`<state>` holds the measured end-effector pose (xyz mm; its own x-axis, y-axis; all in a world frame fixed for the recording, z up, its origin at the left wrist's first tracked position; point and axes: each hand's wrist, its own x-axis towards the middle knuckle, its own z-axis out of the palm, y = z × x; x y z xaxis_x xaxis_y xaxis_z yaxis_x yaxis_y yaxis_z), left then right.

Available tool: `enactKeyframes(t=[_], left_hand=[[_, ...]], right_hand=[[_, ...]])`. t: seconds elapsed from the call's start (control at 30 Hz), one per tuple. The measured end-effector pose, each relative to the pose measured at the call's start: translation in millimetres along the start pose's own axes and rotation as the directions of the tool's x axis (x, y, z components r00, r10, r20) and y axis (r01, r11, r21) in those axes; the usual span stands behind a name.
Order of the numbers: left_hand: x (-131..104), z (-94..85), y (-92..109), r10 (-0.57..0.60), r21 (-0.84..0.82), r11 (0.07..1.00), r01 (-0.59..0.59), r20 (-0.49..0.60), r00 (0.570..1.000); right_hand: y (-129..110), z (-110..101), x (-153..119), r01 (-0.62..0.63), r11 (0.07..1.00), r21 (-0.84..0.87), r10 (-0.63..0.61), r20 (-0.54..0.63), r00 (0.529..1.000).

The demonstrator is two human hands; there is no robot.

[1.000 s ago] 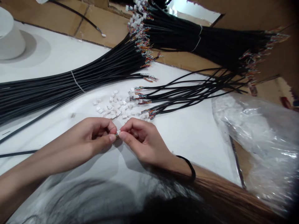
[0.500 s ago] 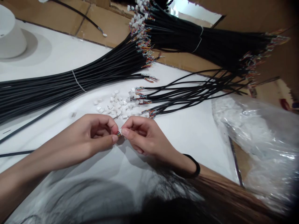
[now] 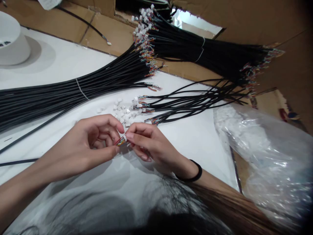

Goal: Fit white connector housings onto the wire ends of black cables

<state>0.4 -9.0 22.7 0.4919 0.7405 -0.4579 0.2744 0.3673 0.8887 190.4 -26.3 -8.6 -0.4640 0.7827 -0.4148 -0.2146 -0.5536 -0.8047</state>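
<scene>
Thin coloured wires [image 3: 120, 141] run out of my left hand [image 3: 97, 137] to a small white connector [image 3: 124, 137]. The left thumb and curled fingers hold these wires, while its index finger is lifted off them. My right hand [image 3: 149, 140] pinches the connector between thumb and index finger, partly covering it. A black cable [image 3: 19, 162] goes under my left wrist; its link to the wires is hidden in the hand. Just beyond my fingertips lies a pile of loose white connectors [image 3: 119, 112].
A tied bundle of black cables [image 3: 102, 80] lies at the left, and another bundle [image 3: 220, 54] at the back. Several loose cables [image 3: 186, 101] with connectors lie behind my right hand. A clear plastic bag [image 3: 266, 147] stands at the right, and a white round container [image 3: 12, 42] at far left.
My left index finger has lifted away from the thumb, showing more of the coloured wires. The right hand keeps its pinch on the connector. The view has shifted slightly.
</scene>
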Motion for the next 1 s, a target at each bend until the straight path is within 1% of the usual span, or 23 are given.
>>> enactKeyframes(t=[0.1,0.23,0.33,0.43,0.57,0.67,0.73,0.83,1.0], left_hand=[[0.1,0.6,2.7,0.029,-0.01,1.0,-0.029,-0.017,0.999],[0.9,1.3,4.7,0.045,-0.071,0.996,-0.048,-0.049,0.998],[1.1,1.0,5.0,0.019,-0.12,0.992,-0.023,-0.031,0.999],[1.0,0.6,6.0,0.008,-0.162,0.987,-0.013,-0.029,1.0],[1.6,0.3,6.4,0.018,-0.157,0.987,-0.021,-0.022,1.0],[2.5,-0.4,2.3,0.033,-0.185,0.982,-0.043,-0.057,0.998],[3.6,-1.6,-2.1,0.018,-0.19,0.981,-0.027,-0.047,0.999],[5.5,-4.3,-8.7,0.017,-0.175,0.984,-0.02,-0.018,1.0],[7.1,-7.2,-14.0,0.059,-0.114,0.991,-0.064,-0.047,0.997]], right_hand=[[0.4,-0.7,0.1,0.018,1.0,0.017,-0.018,-0.004,1.0],[1.2,-2.9,-0.5,0.015,0.998,0.059,-0.015,-0.005,1.0],[2.0,-4.0,-0.3,-0.01,0.999,0.031,0.01,0.005,1.0],[1.8,-3.5,0.1,-0.035,0.999,0.01,0.036,-0.015,0.999],[0.1,-2.6,-0.2,-0.049,0.999,0.015,0.05,-0.026,0.998],[-0.8,-3.0,-1.0,-0.058,0.998,0.006,0.059,-0.048,0.997],[-0.6,-3.2,-1.5,-0.058,0.998,0.012,0.058,-0.071,0.996],[0.7,-2.9,-1.9,-0.039,0.998,0.04,0.043,-0.095,0.995],[3.4,-3.2,-2.3,-0.026,0.997,0.069,0.033,-0.097,0.995]])
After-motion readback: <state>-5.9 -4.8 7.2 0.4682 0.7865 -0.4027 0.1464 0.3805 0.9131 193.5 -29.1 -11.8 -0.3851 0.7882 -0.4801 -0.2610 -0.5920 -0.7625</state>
